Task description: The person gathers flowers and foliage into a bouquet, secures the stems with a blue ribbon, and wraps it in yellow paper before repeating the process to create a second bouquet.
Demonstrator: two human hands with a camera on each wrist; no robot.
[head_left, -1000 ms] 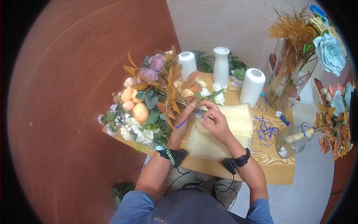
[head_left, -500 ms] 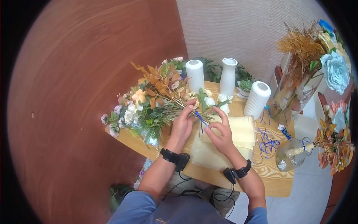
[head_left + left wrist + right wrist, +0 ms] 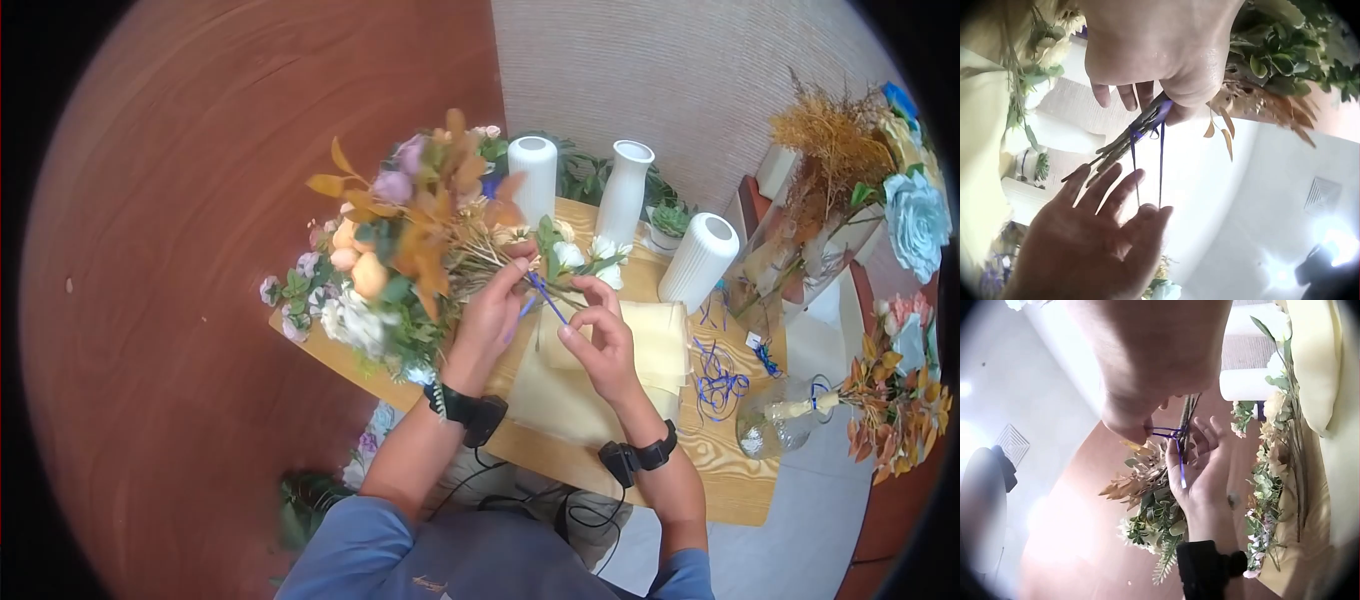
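My left hand point(image 3: 493, 312) grips a bundle of flower stems point(image 3: 1124, 145) just where a thin blue ribbon point(image 3: 545, 293) goes round them. The bouquet's orange leaves point(image 3: 428, 245), purple roses point(image 3: 393, 187) and peach blooms point(image 3: 368, 273) fan out to the left, with green fern and white flowers below. Thumb and index finger of my right hand point(image 3: 605, 348) pinch the ribbon; in the left wrist view two strands stretch straight from the stems to those fingertips. The other right fingers extend close to the stem ends. A loose ribbon tail point(image 3: 1182, 472) hangs over the left palm.
Pale yellow wrapping sheets point(image 3: 650, 345) lie on the wooden table point(image 3: 735, 485). White vases point(image 3: 625, 190) stand at the back. Loose blue ribbon point(image 3: 718, 380) and a glass vase point(image 3: 775, 425) are on the right; white roses point(image 3: 608, 262) lie behind the hands.
My right fingers have moved from right at the stems out to the right, drawing the ribbon straight. The bouquet dipped midway and is raised again, still in the left hand.
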